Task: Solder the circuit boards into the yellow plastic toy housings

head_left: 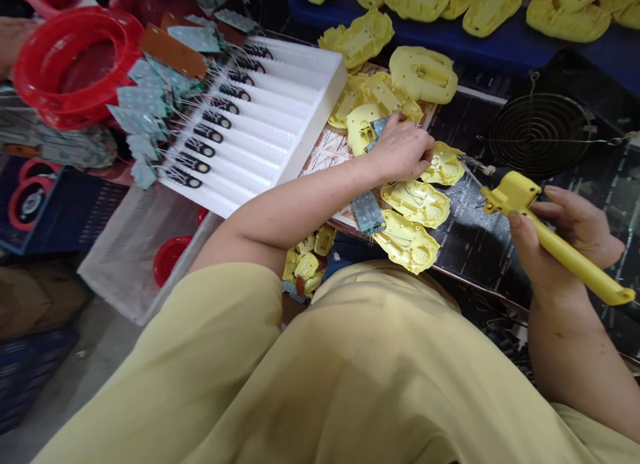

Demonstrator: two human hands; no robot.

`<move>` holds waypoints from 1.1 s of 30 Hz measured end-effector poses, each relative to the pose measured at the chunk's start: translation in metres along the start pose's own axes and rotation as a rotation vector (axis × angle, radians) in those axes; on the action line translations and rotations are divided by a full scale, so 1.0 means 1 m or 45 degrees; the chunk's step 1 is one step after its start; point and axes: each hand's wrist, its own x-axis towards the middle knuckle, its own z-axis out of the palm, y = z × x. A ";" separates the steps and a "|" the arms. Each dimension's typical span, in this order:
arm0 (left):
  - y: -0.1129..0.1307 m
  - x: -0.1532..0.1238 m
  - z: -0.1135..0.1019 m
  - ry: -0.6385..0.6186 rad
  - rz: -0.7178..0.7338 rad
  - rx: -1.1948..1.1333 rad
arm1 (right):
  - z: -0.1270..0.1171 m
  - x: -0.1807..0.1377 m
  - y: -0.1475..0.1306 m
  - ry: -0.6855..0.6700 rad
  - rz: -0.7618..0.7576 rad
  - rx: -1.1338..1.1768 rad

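Right hand wraps a yellow soldering gun; left hand has fingers half-curled, can't tell if gripping; nearest yellow shell pokes past the counter edge

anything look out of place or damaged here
Nothing looks plainly damaged. The nearest yellow shell seems to jut past the edge of the black bench, so it could get knocked. Circuit boards lie jumbled at one end of the white tray, untidy beside its neat row of black parts.
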 end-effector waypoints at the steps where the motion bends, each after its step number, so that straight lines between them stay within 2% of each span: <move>1: 0.000 0.001 -0.004 -0.006 -0.005 -0.003 | 0.001 -0.001 0.000 0.045 -0.019 0.029; 3: -0.004 0.000 -0.021 0.010 0.003 -0.018 | 0.000 -0.003 -0.001 0.117 -0.069 0.050; 6: -0.016 -0.018 -0.064 0.020 0.045 -0.007 | -0.009 -0.007 -0.001 0.152 -0.112 -0.060; 9: -0.023 -0.060 -0.096 -0.214 0.180 0.098 | -0.019 -0.010 0.000 0.159 -0.188 -0.165; 11: -0.021 -0.093 -0.097 -0.356 0.265 0.206 | -0.020 -0.010 0.000 0.154 -0.217 -0.166; 13: -0.016 -0.119 -0.084 -0.371 0.280 0.311 | -0.015 -0.008 0.001 0.184 -0.234 -0.140; 15: -0.012 -0.131 -0.067 -0.363 0.275 0.368 | -0.008 -0.007 0.003 0.208 -0.241 -0.110; 18: -0.011 -0.121 -0.054 -0.387 0.288 0.375 | 0.003 -0.007 0.006 0.208 -0.221 -0.060; 23: -0.015 -0.082 -0.059 -0.412 0.283 0.374 | 0.009 -0.015 0.018 0.327 -0.165 -0.151; 25: -0.015 -0.071 -0.058 -0.434 0.318 0.390 | 0.010 -0.018 0.022 0.352 -0.201 -0.155; 28: -0.018 -0.059 -0.050 -0.442 0.354 0.386 | 0.012 -0.021 0.027 0.378 -0.256 -0.092; 33: -0.028 -0.051 -0.041 -0.368 0.371 0.340 | 0.013 -0.023 0.026 0.427 -0.260 -0.003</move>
